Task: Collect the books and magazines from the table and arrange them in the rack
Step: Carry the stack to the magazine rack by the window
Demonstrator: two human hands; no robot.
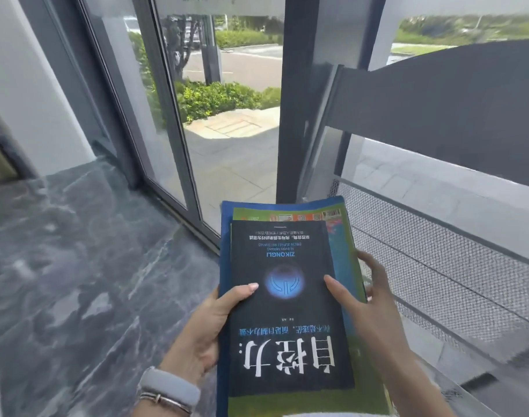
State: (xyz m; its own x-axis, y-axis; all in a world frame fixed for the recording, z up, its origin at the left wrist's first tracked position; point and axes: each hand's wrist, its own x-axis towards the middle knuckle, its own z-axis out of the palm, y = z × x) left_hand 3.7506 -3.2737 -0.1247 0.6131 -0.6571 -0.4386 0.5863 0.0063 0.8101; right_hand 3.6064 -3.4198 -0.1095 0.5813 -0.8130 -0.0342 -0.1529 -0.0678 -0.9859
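Nearest to us is a stack of books and magazines (287,296), held level in front of our chest with a black book (287,311) on top, its cover printed upside down from where we look. Under it lies a green magazine (341,236), and under that a blue one (225,236) whose edge shows along the left. Our left hand (203,335) grips the stack's left edge, thumb pressed on the black cover and fingers out of sight below; our right hand (374,302) clamps the right edge the same way, thumb on top and fingers curled around the side. The two hands are apart, one on each side. The collecting seems done, at least for this load, since the stack is off the table and carried over to the grey mesh rack (438,251), which stands just to our right beside the glass door (227,115). Arranging has not begun: the mesh shelves we can see hold nothing. The table is out of view, so we cannot tell whether more is left there. How many items the stack holds is hidden, and the rack's lower and right parts are cut off.
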